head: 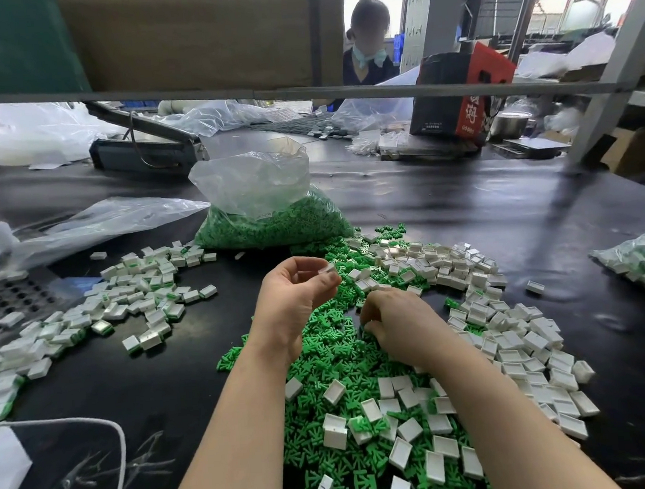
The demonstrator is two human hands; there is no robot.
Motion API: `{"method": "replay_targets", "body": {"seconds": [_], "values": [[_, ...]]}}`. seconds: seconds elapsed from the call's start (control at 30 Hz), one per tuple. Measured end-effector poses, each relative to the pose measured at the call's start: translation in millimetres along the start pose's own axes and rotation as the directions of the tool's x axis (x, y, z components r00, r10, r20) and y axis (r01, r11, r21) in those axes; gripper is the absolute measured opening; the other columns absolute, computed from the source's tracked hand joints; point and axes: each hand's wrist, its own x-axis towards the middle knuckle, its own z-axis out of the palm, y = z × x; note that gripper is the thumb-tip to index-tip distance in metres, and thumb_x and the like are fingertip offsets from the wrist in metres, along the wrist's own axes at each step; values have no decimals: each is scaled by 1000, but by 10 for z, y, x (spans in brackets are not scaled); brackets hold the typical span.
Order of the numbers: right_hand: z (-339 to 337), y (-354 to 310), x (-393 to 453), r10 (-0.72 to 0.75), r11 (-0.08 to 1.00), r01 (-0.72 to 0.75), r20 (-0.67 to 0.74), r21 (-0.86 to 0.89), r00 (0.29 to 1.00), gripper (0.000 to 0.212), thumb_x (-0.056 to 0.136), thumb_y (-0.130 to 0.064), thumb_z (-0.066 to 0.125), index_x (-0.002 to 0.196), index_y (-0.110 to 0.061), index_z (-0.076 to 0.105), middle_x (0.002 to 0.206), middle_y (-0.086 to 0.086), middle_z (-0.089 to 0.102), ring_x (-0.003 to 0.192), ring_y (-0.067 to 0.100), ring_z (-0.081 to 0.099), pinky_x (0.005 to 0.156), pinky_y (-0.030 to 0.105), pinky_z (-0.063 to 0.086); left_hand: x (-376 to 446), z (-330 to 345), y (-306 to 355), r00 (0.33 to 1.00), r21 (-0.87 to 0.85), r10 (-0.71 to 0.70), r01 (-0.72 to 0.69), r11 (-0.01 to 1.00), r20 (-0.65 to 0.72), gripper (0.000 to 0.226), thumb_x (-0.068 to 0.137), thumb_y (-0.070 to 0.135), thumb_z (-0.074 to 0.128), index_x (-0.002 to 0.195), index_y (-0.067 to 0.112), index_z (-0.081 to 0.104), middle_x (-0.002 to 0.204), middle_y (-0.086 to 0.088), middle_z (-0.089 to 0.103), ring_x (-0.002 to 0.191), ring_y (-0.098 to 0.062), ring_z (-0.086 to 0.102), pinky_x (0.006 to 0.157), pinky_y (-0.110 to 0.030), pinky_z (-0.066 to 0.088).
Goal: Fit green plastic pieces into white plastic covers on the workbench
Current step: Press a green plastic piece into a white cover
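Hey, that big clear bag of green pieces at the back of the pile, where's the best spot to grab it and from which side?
Grip the bag of green pieces by its empty, crumpled upper plastic, coming from above. The pieces sit heavy in the bulging bottom, while the loose, open top stands up and probably bunches easily in one hand.

A heap of loose pieces (333,362) is spread over the middle of the bench (501,209), with covers (510,330) scattered on and to the right of it. A bag (268,206) is set behind the heap. Filled covers (137,299) are piled to the left.
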Motion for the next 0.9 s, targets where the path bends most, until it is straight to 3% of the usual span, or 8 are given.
{"method": "replay_targets", "body": {"seconds": [0.2, 0.3, 0.4, 0.47, 0.53, 0.6, 0.73, 0.9], "values": [[9, 3, -2, -31, 999, 31, -51, 7, 998, 7, 93, -17, 56, 100, -17, 55, 98, 0, 59, 90, 19, 51, 76, 33, 44, -16, -2, 13, 1000, -25, -14, 15, 1000, 23, 26, 68, 14, 77, 91, 8, 66, 81, -4, 71, 76, -14, 69, 64, -21, 55], [-21, -8, -3, -2, 972, 45, -185, 230, 983, 4, 94, -19, 58, 94, -23, 57, 86, -6, 64, 77, 14, 58, 68, 32, 48, -31, 4, 35, 997, -69, -22, 27, 997, 68, 38, 61, 17, 77, 95, 5, 65, 86, -6, 75, 78, -15, 72, 66, -21, 56], [-107, -48, -14, 50, 793, 140, -292, 593, 955, 12, 93, -12, 63, 101, -21, 64, 75, 3, 64, 61, 13, 57, 58, 28, 48, -41, 32, 49, 994, -98, -25, 36, 995, 109, 42, 62, 15, 75, 100, 1, 62, 89, -9, 75, 81, -16, 73, 70, -23, 58], [-168, -92, -32, 90, 638, 181, -305, 748, 948, 18, 91, -6, 64, 106, -16, 69, 81, 14, 68, 67, 27, 62, 62, 35, 51, -42, 41, 53, 992, -107, -23, 36, 994, 120, 38, 65, 13, 74, 99, 2, 61, 90, -9, 75, 81, -16, 73, 71, -23, 58], [-202, -113, -48, 123, 492, 204, -299, 846, 946, 15, 90, -3, 65, 101, -11, 71, 85, 11, 73, 74, 18, 68, 64, 24, 52, -44, 40, 56, 992, -95, -15, 27, 995, 122, 36, 64, 14, 74, 97, 4, 62, 88, -8, 75, 81, -16, 73, 70, -23, 58], [-220, -126, -63, 154, 375, 199, -273, 905, 950, 11, 90, -3, 65, 98, -9, 69, 86, 7, 75, 71, 8, 67, 63, 17, 49, -46, 34, 58, 993, -97, -10, 21, 995, 114, 34, 63, 14, 75, 94, 6, 64, 83, -6, 75, 77, -16, 72, 69, -23, 58], [-238, -131, -55, 206, 209, 148, -191, 967, 960, 9, 93, -6, 61, 101, -6, 63, 93, 15, 74, 73, 18, 63, 63, 27, 49, -55, 35, 73, 995, -95, -7, 16, 995, 99, 29, 65, 16, 77, 91, 8, 68, 77, -6, 73, 70, -16, 72, 61, -21, 56], [-265, -121, -44, 186, -27, 112, -105, 993, 977, 9, 93, -2, 57, 100, -7, 60, 86, 14, 73, 64, 14, 60, 56, 22, 49, -73, 49, 88, 995, -42, -1, 5, 999, 96, 27, 66, 19, 78, 90, 9, 71, 75, -6, 72, 70, -16, 71, 61, -21, 56]]}}
